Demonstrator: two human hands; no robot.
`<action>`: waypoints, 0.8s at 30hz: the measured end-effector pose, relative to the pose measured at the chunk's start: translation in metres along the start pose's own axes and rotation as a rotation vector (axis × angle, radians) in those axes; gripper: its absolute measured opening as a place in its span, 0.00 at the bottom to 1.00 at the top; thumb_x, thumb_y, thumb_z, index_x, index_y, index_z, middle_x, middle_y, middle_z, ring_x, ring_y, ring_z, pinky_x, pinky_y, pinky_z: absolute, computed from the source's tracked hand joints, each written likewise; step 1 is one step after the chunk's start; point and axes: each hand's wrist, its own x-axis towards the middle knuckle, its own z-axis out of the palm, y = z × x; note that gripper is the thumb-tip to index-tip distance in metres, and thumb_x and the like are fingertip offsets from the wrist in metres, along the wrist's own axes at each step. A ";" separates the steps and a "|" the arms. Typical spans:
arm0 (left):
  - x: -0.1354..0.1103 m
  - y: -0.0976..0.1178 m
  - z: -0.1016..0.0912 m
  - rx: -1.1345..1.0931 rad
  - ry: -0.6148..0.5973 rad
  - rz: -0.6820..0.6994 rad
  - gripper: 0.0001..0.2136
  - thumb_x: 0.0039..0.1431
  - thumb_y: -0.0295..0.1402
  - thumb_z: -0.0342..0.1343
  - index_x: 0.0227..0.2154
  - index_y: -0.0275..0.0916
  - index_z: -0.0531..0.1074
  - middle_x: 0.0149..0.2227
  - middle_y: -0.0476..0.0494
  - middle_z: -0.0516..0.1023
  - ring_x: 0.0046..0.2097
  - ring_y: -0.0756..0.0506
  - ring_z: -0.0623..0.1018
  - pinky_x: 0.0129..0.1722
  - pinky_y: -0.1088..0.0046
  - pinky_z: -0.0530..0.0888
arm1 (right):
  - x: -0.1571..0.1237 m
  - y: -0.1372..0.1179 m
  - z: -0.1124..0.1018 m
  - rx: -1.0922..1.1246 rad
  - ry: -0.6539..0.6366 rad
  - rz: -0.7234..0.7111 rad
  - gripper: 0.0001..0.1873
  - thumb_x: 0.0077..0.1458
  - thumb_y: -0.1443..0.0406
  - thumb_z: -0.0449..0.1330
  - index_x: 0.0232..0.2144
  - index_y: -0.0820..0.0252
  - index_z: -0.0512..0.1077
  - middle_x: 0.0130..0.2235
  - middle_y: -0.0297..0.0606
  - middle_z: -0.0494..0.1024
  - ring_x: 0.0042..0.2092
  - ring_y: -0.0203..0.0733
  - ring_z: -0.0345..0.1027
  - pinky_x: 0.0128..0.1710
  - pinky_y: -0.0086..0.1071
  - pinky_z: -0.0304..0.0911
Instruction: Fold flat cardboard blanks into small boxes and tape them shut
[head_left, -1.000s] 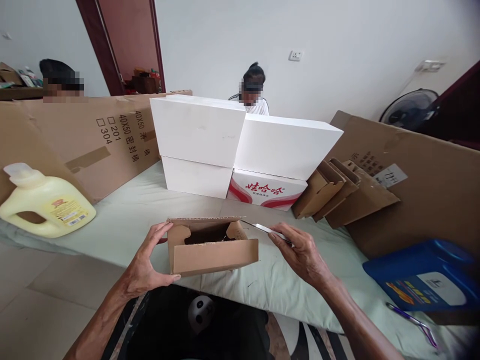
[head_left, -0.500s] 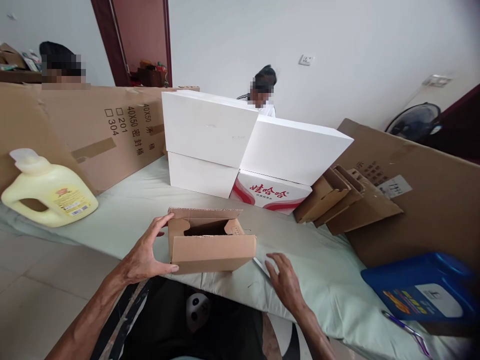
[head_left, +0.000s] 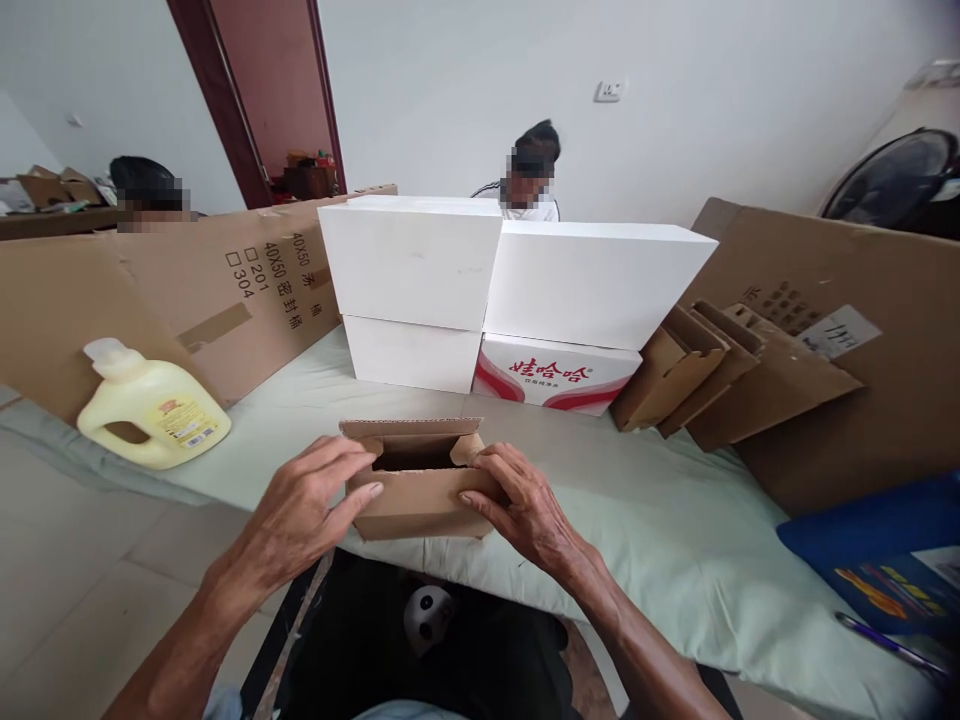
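A small brown cardboard box (head_left: 424,506) stands near the front edge of the cloth-covered table, its top open and the inside dark. The long rear flap rises behind the opening. At the box's left end, my left hand (head_left: 311,500) grips the top edge, thumb on the front and fingers over the side flap. My right hand (head_left: 525,505) has the right end the same way, its thumb against the front panel and its fingers at the right side flap.
White boxes (head_left: 412,265) and a red-and-white carton (head_left: 559,375) are stacked behind. A yellow jug (head_left: 154,410) stands left, a blue container (head_left: 870,560) and a purple pen-like item (head_left: 889,640) right. Folded cardboard (head_left: 667,375) leans at right. Two people sit beyond the boxes.
My right hand has moved from the table onto the right end of the box. My left hand has shifted from the left side onto the top edge and flap. The view has turned slightly.
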 end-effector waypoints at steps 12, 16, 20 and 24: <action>0.059 0.008 0.018 -0.422 -0.395 -0.138 0.12 0.71 0.34 0.59 0.30 0.41 0.82 0.35 0.47 0.83 0.36 0.47 0.79 0.36 0.71 0.69 | -0.002 -0.011 -0.005 -0.120 -0.042 -0.010 0.10 0.77 0.56 0.59 0.43 0.55 0.69 0.41 0.40 0.78 0.41 0.45 0.67 0.39 0.37 0.60; 0.059 0.014 0.019 -0.396 -0.296 -0.087 0.13 0.71 0.33 0.57 0.28 0.40 0.79 0.33 0.47 0.83 0.35 0.48 0.78 0.36 0.71 0.69 | -0.001 -0.013 -0.005 -0.142 -0.048 0.001 0.10 0.76 0.58 0.61 0.42 0.55 0.68 0.41 0.40 0.78 0.40 0.46 0.66 0.39 0.37 0.59; 0.061 0.016 0.028 -0.371 -0.181 -0.034 0.14 0.70 0.31 0.56 0.26 0.40 0.75 0.29 0.49 0.80 0.31 0.49 0.76 0.35 0.72 0.69 | 0.000 -0.014 -0.004 -0.148 -0.048 0.010 0.10 0.75 0.58 0.63 0.41 0.55 0.68 0.41 0.39 0.77 0.40 0.45 0.65 0.39 0.37 0.58; 0.066 0.020 0.032 -0.412 -0.051 -0.050 0.13 0.69 0.34 0.57 0.26 0.40 0.74 0.27 0.50 0.77 0.29 0.49 0.74 0.32 0.72 0.68 | 0.002 -0.014 -0.004 -0.143 -0.056 0.025 0.10 0.74 0.59 0.64 0.41 0.55 0.68 0.41 0.38 0.77 0.40 0.45 0.65 0.38 0.36 0.58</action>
